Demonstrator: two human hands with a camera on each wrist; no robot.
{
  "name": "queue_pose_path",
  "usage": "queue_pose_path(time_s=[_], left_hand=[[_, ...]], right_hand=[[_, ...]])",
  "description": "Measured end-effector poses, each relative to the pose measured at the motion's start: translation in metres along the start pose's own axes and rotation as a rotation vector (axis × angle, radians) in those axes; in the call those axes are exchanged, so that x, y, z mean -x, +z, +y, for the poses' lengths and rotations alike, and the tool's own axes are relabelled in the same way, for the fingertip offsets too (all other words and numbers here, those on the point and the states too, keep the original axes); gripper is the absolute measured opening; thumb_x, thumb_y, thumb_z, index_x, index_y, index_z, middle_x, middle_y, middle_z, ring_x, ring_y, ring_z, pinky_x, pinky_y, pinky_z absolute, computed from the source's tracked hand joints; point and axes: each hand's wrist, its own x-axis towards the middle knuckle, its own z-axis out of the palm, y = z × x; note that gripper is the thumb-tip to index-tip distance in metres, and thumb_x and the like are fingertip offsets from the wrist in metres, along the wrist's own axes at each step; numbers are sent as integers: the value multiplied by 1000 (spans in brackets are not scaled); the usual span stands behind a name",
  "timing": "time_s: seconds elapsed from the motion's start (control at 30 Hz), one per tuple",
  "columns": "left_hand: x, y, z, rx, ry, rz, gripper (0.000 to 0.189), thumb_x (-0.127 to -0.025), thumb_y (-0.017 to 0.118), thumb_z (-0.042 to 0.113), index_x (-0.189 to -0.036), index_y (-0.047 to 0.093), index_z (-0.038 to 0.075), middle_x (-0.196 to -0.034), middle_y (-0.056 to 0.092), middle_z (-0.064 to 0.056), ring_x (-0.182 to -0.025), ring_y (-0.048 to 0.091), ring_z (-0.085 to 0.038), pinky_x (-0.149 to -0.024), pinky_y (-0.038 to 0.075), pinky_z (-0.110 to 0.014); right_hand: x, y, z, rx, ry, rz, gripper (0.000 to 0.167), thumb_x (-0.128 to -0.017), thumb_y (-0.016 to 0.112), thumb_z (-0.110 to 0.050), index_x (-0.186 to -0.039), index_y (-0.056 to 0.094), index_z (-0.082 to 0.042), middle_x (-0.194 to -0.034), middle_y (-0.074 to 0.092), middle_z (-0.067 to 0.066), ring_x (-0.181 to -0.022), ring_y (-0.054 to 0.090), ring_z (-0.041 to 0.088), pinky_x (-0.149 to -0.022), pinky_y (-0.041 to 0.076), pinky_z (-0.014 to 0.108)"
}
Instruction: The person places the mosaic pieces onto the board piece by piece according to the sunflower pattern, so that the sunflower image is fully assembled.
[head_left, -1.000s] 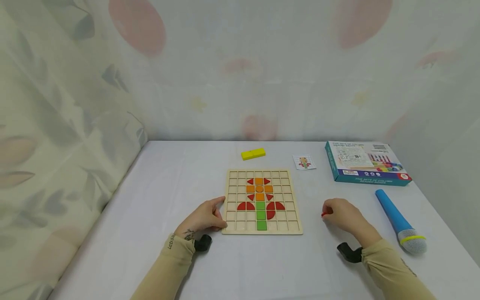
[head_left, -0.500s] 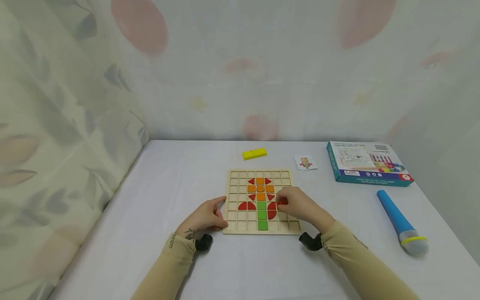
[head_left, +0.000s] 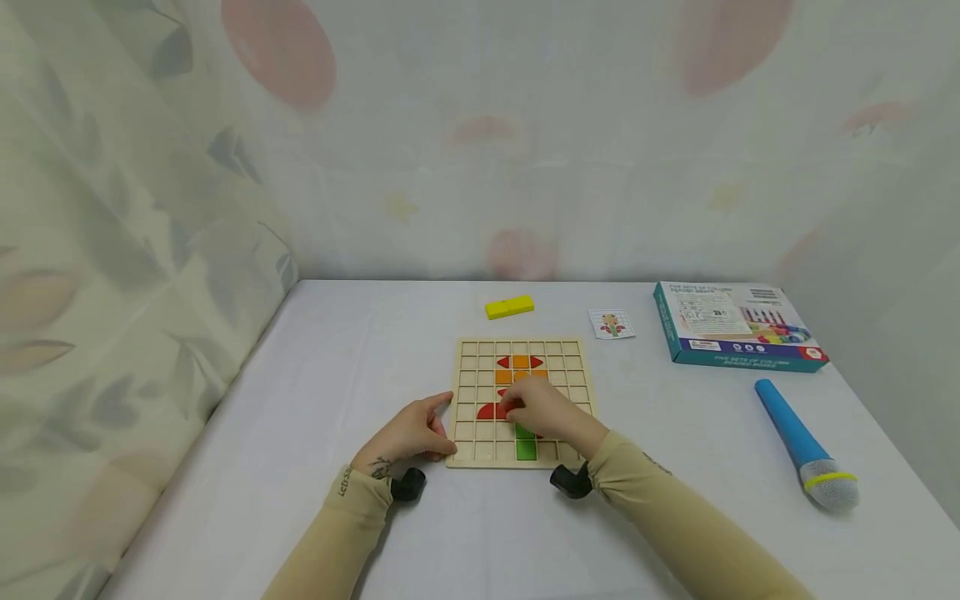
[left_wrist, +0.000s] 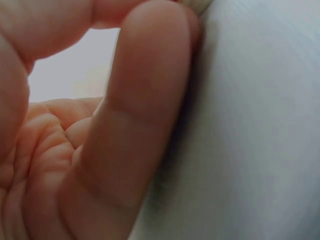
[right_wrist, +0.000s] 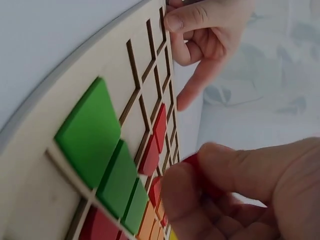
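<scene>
A square wooden grid board (head_left: 468, 454) bears orange squares (head_left: 520, 362), small red triangles (head_left: 536, 362), red quarter-circle pieces (head_left: 487, 412) and a column of green squares (head_left: 526, 450). Over its middle, my right hand (head_left: 555, 412) pinches a small red piece (right_wrist: 206, 180) between thumb and fingers; its shape is mostly covered. That hand hides the lower orange and upper green pieces in the head view. My left hand (head_left: 408, 429) rests at the board's left side, index finger and thumb spread and touching the edge.
Behind the board lie a yellow block (head_left: 509, 307) and a small pattern card (head_left: 612, 324). A teal-edged box (head_left: 738, 327) sits at the back right, with a blue toy microphone (head_left: 795, 433) before it. Patterned cloth (head_left: 510, 142) hangs behind the table.
From the table right of the board, my right hand has moved left over the board's middle, carrying the red piece. My left hand has stayed at the board's edge.
</scene>
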Motion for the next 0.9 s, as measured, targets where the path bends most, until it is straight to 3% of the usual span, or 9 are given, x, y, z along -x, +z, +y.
queue_pose_path(time_s=[0.13,0.27,0.37,0.9], left_hand=[[0,0,0,19,-1,-2,92,-67,75,1,-145,27,4,-64,59,-5,-51,54,-13,-50,42,-25],[0,0,0,33,-6,1,92,-67,76,1,-145,27,5,-63,59,-5,-51,54,-13,-50,42,-25],[0,0,-1,31,-6,5,92,-67,77,2,-145,28,5,-63,59,-5,-51,53,-13,-49,41,-25],[0,1,0,20,-15,8,92,-67,76,1,-145,28,5,-63,59,-5,-51,53,-12,-50,41,-25]], right_hand=[[-4,3,-5,11,26,-37,21,-81,65,-2,-102,66,-2,-90,63,6,-80,53,16,-73,46,32],[-7,3,-6,-39,45,-38,17,-75,73,-4,-85,60,-6,-71,52,3,-66,47,17,-58,40,27],[-8,5,-5,-48,46,-49,17,-72,76,-6,-71,60,-10,-67,52,0,-63,46,15,-54,39,26],[-7,18,3,156,81,-49,13,-77,74,-19,-68,64,-19,-65,56,-7,-60,47,11,-53,37,25]])
